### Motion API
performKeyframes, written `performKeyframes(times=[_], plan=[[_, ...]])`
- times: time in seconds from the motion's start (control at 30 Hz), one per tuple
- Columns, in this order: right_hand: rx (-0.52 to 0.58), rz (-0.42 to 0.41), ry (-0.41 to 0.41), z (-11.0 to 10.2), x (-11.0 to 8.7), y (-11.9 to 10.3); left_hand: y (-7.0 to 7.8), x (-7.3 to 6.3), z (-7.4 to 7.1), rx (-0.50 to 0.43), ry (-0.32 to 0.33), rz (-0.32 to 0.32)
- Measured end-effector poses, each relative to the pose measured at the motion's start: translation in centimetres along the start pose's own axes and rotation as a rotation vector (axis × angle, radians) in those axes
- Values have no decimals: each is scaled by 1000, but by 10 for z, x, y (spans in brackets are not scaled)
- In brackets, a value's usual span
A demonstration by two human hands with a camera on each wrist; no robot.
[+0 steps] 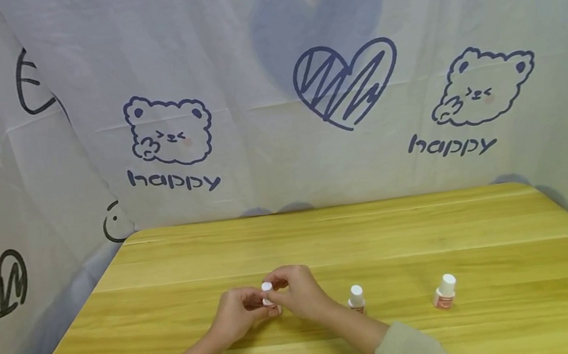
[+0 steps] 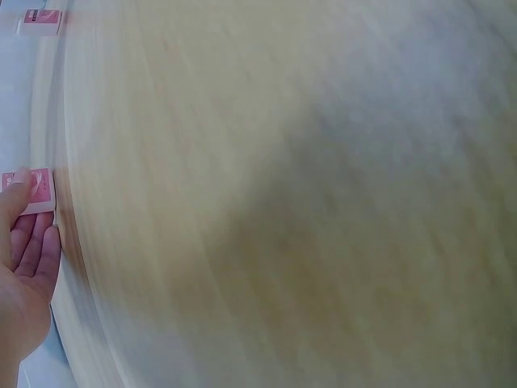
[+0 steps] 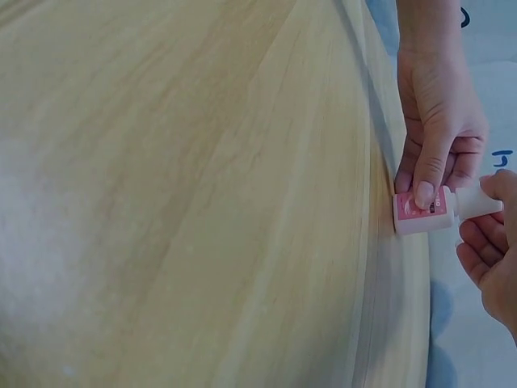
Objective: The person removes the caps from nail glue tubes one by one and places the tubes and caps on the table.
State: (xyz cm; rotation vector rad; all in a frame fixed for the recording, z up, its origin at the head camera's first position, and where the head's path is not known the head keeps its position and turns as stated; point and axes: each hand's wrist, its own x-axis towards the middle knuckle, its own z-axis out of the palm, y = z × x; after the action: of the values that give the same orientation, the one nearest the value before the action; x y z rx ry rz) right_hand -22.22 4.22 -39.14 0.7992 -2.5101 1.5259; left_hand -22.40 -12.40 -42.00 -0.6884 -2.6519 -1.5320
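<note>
A small white bottle (image 3: 410,225) with a pink label stands on the table between both hands. My left hand (image 1: 234,316) grips its lower body, the thumb lying over the label in the right wrist view. At the top, my right hand (image 1: 304,295) pinches the white cap (image 3: 475,203) between thumb and fingers. The cap is at the bottle's neck; whether it is loose or tight cannot be told. In the left wrist view the left hand (image 2: 28,295) and the labelled body show, while the cap is out of frame.
Two similar capped bottles stand upright to the right: one bottle (image 1: 356,296) beside my right forearm, partly hidden by it, and another bottle (image 1: 445,292) farther right. A wood-grain table (image 1: 207,255) lies beneath; a printed cloth (image 1: 260,162) hangs behind it and at the sides.
</note>
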Motion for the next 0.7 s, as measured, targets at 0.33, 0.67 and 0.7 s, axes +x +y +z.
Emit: performKeyframes(times=[0.33, 0.67, 0.7], plan=[[11, 14, 10, 3, 0, 1, -2, 0, 0, -12, -2, -7], [-1, 70, 106, 5, 1, 2, -2, 0, -1, -6, -1, 9], [2, 73, 105, 5, 1, 2, -2, 0, -1, -6, -2, 15]])
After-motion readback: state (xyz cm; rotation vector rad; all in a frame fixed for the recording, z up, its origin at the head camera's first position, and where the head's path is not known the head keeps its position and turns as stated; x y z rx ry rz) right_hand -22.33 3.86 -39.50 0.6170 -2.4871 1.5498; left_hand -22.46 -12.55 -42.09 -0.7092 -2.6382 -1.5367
